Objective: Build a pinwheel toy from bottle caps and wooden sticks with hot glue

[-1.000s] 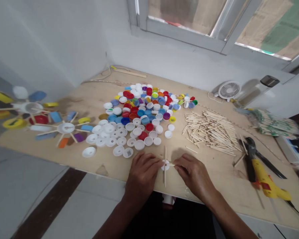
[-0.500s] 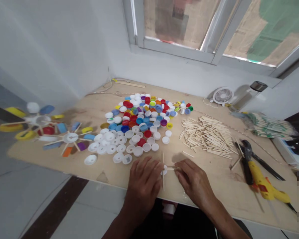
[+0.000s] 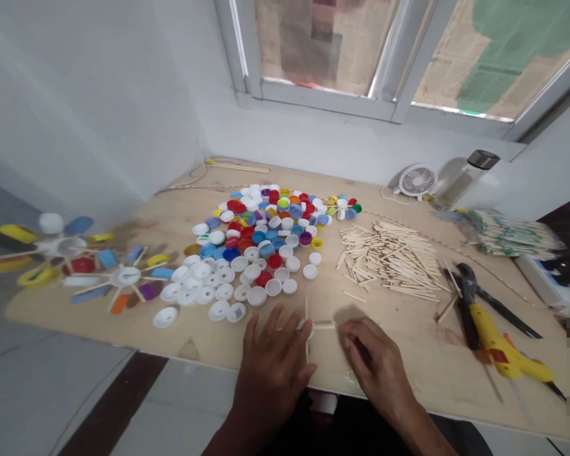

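My left hand (image 3: pixel 273 358) lies flat on the wooden board (image 3: pixel 408 342) with its fingers spread, covering part of a small white cap with crossed wooden sticks (image 3: pixel 308 323). Just right of it my right hand (image 3: pixel 373 361) rests on the board, fingers loosely curled near the end of one stick; I see nothing held in it. A heap of coloured and white bottle caps (image 3: pixel 261 240) lies beyond my left hand. A pile of short wooden sticks (image 3: pixel 389 256) lies beyond my right hand.
Two finished cap-and-stick wheels (image 3: pixel 123 278) lie at the board's left end. Pliers (image 3: pixel 470 297) and a yellow glue gun (image 3: pixel 508 354) lie at the right. A small white fan (image 3: pixel 415 180), a bottle (image 3: pixel 460 180) and a packet of sticks (image 3: pixel 508 237) stand by the wall.
My left hand has opened out flat over the cap-and-stick piece. My right hand has drawn back slightly from the stick. The view has tilted upward, showing more window.
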`<state>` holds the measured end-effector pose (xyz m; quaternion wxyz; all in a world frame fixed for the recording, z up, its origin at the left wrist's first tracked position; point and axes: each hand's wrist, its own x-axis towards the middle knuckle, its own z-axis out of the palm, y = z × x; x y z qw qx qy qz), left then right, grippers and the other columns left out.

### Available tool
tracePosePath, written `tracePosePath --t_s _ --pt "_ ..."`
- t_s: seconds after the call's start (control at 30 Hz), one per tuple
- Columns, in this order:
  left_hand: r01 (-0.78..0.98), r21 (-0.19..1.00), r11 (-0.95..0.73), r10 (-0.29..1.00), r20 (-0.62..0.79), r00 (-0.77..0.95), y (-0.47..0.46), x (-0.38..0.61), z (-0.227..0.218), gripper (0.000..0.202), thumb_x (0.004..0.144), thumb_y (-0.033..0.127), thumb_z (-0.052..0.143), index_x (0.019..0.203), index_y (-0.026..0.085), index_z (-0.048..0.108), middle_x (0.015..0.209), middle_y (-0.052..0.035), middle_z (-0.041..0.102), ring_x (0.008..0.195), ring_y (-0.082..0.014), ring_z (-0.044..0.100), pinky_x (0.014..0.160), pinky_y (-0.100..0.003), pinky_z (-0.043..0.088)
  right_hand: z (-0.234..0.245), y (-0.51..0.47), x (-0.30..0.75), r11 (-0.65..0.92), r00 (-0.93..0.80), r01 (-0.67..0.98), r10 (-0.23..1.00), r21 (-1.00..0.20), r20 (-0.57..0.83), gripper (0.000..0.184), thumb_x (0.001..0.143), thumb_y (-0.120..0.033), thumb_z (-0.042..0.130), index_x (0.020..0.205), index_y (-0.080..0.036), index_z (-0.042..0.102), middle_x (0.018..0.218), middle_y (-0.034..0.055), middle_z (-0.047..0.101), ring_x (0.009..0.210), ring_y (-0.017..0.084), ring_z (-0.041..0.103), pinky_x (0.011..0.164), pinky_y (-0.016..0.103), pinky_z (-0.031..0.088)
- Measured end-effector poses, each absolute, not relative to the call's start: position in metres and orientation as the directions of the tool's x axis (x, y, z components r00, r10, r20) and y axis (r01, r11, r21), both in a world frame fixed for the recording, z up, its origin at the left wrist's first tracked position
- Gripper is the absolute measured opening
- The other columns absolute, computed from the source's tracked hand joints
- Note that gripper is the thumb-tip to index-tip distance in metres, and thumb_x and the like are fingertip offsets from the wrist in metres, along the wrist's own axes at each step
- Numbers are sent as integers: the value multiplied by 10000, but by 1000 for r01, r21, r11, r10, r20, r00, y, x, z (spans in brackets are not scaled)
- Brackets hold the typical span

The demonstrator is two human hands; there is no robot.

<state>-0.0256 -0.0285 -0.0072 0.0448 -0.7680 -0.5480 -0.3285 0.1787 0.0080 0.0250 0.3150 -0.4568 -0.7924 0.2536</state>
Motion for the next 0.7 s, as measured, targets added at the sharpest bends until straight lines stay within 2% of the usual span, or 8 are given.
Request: tracePosePath --t_s 0.1,0.27,0.4,0.53,0.63,0.7 --pt "865 294 -406 812 550 194 -29 -27 -8 362 871 281 496 1210 215 605 1302 -92 624 1350 -356 349 1073 -631 194 21 7 180 452 -378 556 885 -698 272 173 935 -156 466 1019 -235 595 939 46 642 875 169 607 779 291 494" --pt "874 223 -431 813 517 269 -29 -30 -8 411 853 252 521 1258 198 568 1341 -110 589 1374 -367 300 1068 -631 201 19 7 181 441 -361 544 891 -714 275 163 935 -170 469 1010 -229 601 930 54 649 866 176 613 769 298 503" --pt "876 250 -411 807 548 222 -28 -29 -7 387 860 252 495 1235 210 584 1308 -107 614 1368 -356 321 1074 -626 203 22 8 180 423 -345 532 899 -733 269 156 936 -186 461 966 -219 611 897 57 656 842 177 622 743 290 510" --pt "868 216 -448 801 528 282 -29 -32 -1 447 855 177 491 1299 206 523 1315 -107 606 1372 -332 325 1088 -593 218 23 7 181 401 -305 510 911 -761 277 158 932 -216 473 923 -214 631 878 57 668 819 176 641 732 275 520" --pt "851 316 -418 781 604 159 -35 -33 5 418 861 130 464 1273 178 519 1223 -123 642 1301 -313 421 1065 -568 290 21 6 182 397 -279 487 915 -778 293 151 926 -214 483 927 -213 634 897 57 675 837 177 649 762 275 519" --pt "835 370 -407 750 657 74 -40 -30 9 270 840 133 528 1100 174 585 1012 -103 683 1110 -280 557 1016 -530 370 21 6 183 394 -262 478 917 -785 301 146 926 -214 485 924 -211 631 899 59 673 849 179 645 759 274 515"
